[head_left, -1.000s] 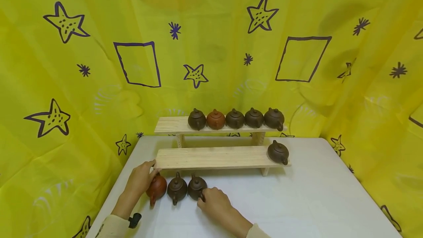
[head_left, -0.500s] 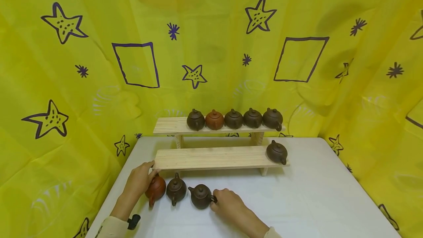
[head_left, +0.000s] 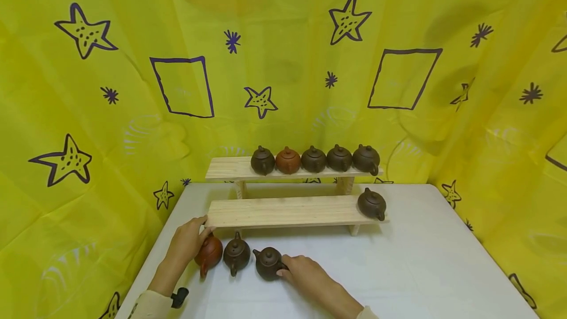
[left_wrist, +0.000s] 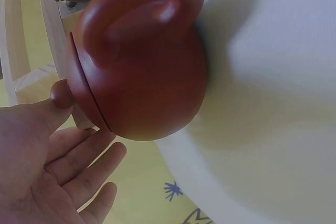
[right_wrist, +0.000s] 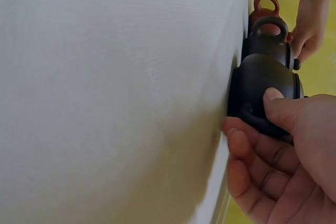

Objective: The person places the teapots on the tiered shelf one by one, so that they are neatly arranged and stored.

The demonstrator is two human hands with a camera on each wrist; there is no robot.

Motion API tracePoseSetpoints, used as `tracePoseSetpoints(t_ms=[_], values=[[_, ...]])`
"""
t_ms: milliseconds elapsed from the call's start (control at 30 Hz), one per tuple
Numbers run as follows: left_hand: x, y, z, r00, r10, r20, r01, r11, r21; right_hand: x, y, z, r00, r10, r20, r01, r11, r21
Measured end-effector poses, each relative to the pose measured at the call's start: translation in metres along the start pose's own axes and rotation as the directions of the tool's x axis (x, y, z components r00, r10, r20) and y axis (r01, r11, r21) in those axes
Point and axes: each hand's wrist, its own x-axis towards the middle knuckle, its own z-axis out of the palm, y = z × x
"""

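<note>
My right hand pinches the handle of a dark brown teapot low over the white table, its spout pointing left. In the right wrist view the thumb lies against this pot and the other fingers curl below. My left hand holds the left end of the lower wooden shelf between thumb and index finger, the other fingers fairly straight. Close beside it sits a red-brown teapot, handle toward me. Another dark teapot stands between the red-brown one and the held pot.
On the upper wooden shelf several teapots stand in a row, one of them a red-brown teapot. A dark teapot sits at the lower shelf's right end. Behind the white table hangs a yellow patterned curtain.
My right hand has drawn the dark teapot out of the front row, rightward and toward me, turning its handle to the right. Over the last half second its grip shifted slightly. The left hand stays put.
</note>
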Motion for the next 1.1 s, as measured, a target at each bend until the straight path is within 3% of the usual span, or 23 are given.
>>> tracePoseSetpoints(t_ms=[367,700,900,1100], values=[[-0.002,0.001,-0.002,1.000,-0.001,0.013,0.001,1.000,0.002,-0.016,0.007,-0.005,0.999,-0.006,0.033,-0.001,0.976,0.216],[-0.002,0.002,-0.003,0.999,-0.019,0.032,0.019,1.000,0.000,-0.027,0.014,-0.040,0.993,0.013,-0.121,0.012,0.978,0.209],[-0.001,0.003,-0.004,0.999,-0.021,0.032,0.021,1.000,0.004,-0.029,0.027,-0.069,0.959,0.133,-0.250,-0.091,0.981,0.173],[-0.001,0.003,-0.003,0.999,-0.018,0.037,0.018,1.000,0.005,-0.030,0.047,-0.096,0.886,0.286,-0.366,-0.230,0.954,0.191]])
